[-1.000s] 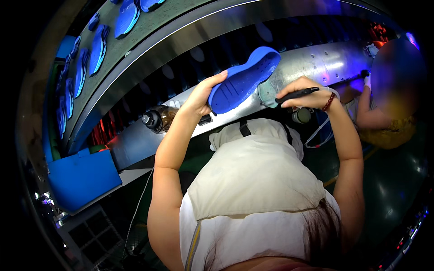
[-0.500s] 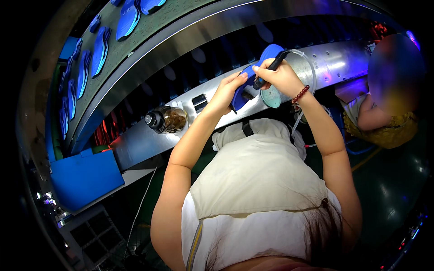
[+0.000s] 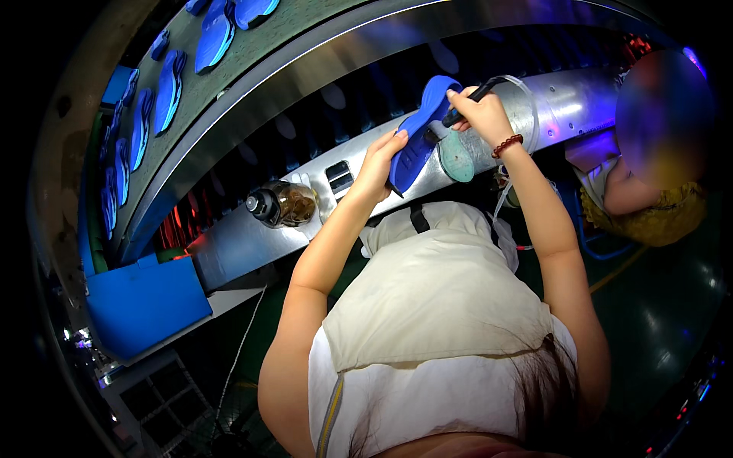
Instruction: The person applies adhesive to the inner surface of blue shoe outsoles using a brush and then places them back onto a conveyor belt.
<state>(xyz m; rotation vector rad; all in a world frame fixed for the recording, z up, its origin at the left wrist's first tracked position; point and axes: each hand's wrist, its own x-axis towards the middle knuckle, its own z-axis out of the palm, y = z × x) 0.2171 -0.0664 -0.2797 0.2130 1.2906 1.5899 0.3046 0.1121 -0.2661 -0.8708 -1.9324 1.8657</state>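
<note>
Tilted above the metal ledge is a blue shoe sole (image 3: 414, 159). My left hand (image 3: 372, 169) grips it by the side near its lower end, thumb on the edge. Between the closed fingers of my right hand (image 3: 486, 120) is a black pen-shaped tool (image 3: 481, 92) with a clear tube (image 3: 528, 95) looping off its back end. The tool's tip points at the sole's inner edge; whether the two touch, I cannot tell. Just below my right hand lies a pale green, rounded sole-shaped piece (image 3: 456, 162) on the ledge.
A jar with a black top (image 3: 284, 204) stands on the metal ledge (image 3: 237, 256) to the left. Beyond the ledge, blue soles (image 3: 169, 91) lie on a green conveyor belt (image 3: 263, 38). Another person (image 3: 634, 187) sits close on the right. A blue panel (image 3: 145, 305) is at lower left.
My right hand and the tool have shifted up and to the right, uncovering more of the sole and the green piece. The sole has turned slightly in my left hand.
</note>
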